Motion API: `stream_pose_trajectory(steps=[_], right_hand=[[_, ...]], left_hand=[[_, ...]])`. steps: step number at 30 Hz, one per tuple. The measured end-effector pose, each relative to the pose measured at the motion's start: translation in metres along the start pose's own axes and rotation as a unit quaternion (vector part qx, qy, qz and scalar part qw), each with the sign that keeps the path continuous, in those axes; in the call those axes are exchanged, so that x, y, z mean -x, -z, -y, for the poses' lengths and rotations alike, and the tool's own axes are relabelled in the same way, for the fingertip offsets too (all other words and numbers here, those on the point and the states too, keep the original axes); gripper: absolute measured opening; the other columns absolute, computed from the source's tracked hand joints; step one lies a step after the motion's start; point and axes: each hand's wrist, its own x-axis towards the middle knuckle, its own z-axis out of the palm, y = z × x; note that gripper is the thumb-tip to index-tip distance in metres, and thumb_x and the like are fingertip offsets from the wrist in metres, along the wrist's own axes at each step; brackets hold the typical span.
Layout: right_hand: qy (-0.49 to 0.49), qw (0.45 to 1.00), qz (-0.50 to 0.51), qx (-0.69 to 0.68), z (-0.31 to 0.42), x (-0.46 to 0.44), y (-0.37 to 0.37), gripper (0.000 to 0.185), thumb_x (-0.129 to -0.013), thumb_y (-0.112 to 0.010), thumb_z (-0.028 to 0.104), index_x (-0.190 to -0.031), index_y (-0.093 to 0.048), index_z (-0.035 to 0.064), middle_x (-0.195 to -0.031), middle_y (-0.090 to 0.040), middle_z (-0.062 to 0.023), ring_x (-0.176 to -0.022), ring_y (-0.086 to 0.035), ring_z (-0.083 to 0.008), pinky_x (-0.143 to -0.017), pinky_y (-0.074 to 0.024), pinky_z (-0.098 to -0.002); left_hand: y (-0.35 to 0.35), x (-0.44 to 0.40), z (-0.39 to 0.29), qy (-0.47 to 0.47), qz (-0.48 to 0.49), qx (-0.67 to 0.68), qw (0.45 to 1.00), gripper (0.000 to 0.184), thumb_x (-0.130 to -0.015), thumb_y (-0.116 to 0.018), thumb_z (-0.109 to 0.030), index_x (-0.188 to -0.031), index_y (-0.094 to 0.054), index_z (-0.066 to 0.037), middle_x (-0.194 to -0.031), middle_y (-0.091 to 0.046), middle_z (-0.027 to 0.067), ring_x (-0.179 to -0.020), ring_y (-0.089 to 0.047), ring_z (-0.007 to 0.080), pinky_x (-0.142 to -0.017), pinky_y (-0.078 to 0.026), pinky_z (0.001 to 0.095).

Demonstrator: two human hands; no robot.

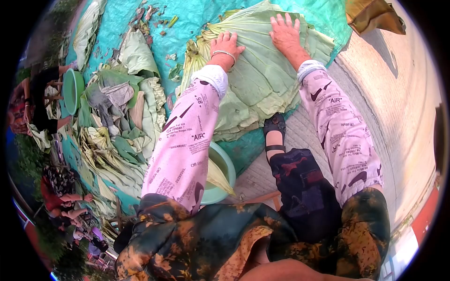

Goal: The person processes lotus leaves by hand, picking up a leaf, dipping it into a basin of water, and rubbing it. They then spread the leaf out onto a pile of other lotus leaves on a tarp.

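Note:
A thick stack of large, flattened pale-green leaves, possibly lotus leaves, lies in front of me with its folded, yellowish ends at the left. My left hand rests on the stack's upper left part, fingers spread, a bracelet round the wrist. Further right, my right hand lies flat on the top leaf with its fingers apart. Neither hand grips anything. Pink printed sleeve covers reach down both forearms. Beneath the stack is a turquoise tarp.
A heap of loose, crumpled leaves lies left, beside a green basin. Another pale-green basin stands below my left arm, a folded leaf in it. Several people sit at far left. A brown-gold box-like object stands upper right, by concrete ground.

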Motion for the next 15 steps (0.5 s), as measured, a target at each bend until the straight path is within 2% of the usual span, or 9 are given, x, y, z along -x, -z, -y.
stream_pose_trajectory(steps=[1, 2, 5, 8, 11, 14, 15], right_hand=[[-0.01, 1.0, 0.006, -0.012, 0.0, 0.001, -0.002, 0.051, -0.082, -0.051, 0.034, -0.126, -0.04, 0.0111, -0.133, -0.036, -0.0099, -0.126, -0.026, -0.03, -0.098, -0.0166, -0.0564], [-0.021, 0.999, 0.011, -0.023, -0.001, 0.001, -0.005, 0.051, -0.082, -0.049, 0.036, -0.126, -0.039, 0.0113, -0.133, -0.035, -0.0099, -0.126, -0.026, -0.0299, -0.098, -0.0168, -0.0566], [-0.075, 0.99, 0.08, -0.085, -0.014, 0.0, -0.012, 0.053, -0.083, -0.047, 0.041, -0.126, -0.039, 0.0116, -0.134, -0.035, -0.0099, -0.126, -0.026, -0.0292, -0.098, -0.0163, -0.0565], [-0.06, 0.993, 0.077, -0.072, -0.022, 0.0, -0.012, 0.054, -0.083, -0.046, 0.043, -0.126, -0.039, 0.0118, -0.133, -0.036, -0.01, -0.126, -0.027, -0.0286, -0.098, -0.0172, -0.0555], [-0.028, 0.998, -0.042, -0.022, -0.003, 0.007, -0.011, 0.054, -0.085, -0.043, 0.045, -0.129, -0.035, 0.0149, -0.135, -0.033, -0.0075, -0.127, -0.026, -0.0263, -0.1, -0.0186, -0.0512], [0.018, 1.0, -0.006, -0.021, 0.013, 0.022, -0.011, 0.054, -0.085, -0.043, 0.045, -0.129, -0.034, 0.0153, -0.134, -0.034, -0.0075, -0.126, -0.026, -0.025, -0.1, -0.0198, -0.0499], [0.03, 0.999, 0.013, -0.02, 0.017, 0.028, -0.014, 0.054, -0.085, -0.043, 0.045, -0.129, -0.034, 0.0153, -0.134, -0.034, -0.0075, -0.126, -0.027, -0.0246, -0.1, -0.0198, -0.0499]], left_hand=[[-0.003, 0.002, 0.0, -0.014, 0.032, -0.005, 0.999, 0.063, -0.078, -0.054, -0.046, -0.132, -0.033, -0.018, -0.14, -0.025, 0.0087, -0.128, -0.023, 0.0249, -0.101, -0.019, 0.0421], [-0.005, 0.005, 0.002, -0.025, 0.033, -0.023, 0.999, 0.065, -0.079, -0.05, -0.05, -0.133, -0.032, -0.017, -0.14, -0.025, 0.0084, -0.13, -0.02, 0.025, -0.103, -0.016, 0.0422], [-0.014, 0.006, 0.006, -0.034, 0.02, -0.013, 0.999, 0.066, -0.079, -0.05, -0.05, -0.133, -0.031, -0.017, -0.14, -0.024, 0.0084, -0.13, -0.018, 0.0254, -0.104, -0.015, 0.0432], [-0.003, 0.006, 0.004, -0.035, 0.037, -0.011, 0.999, 0.064, -0.079, -0.051, -0.048, -0.132, -0.033, -0.015, -0.138, -0.028, 0.0092, -0.128, -0.024, 0.0259, -0.102, -0.021, 0.042], [-0.008, -0.004, 0.027, -0.063, -0.03, 0.154, 0.986, 0.061, -0.08, -0.053, -0.044, -0.13, -0.036, -0.013, -0.131, -0.038, 0.013, -0.12, -0.036, 0.0313, -0.098, -0.029, 0.04], [0.021, 0.023, 0.057, -0.105, -0.216, 0.291, 0.926, 0.054, -0.08, -0.059, -0.035, -0.125, -0.041, -0.01, -0.121, -0.047, 0.0165, -0.112, -0.045, 0.0306, -0.092, -0.038, 0.0363], [0.032, 0.041, 0.072, -0.064, -0.238, 0.287, 0.925, 0.035, -0.078, -0.056, -0.027, -0.109, -0.052, -0.011, -0.102, -0.054, 0.0161, -0.095, -0.052, 0.0314, -0.081, -0.042, 0.0381]])
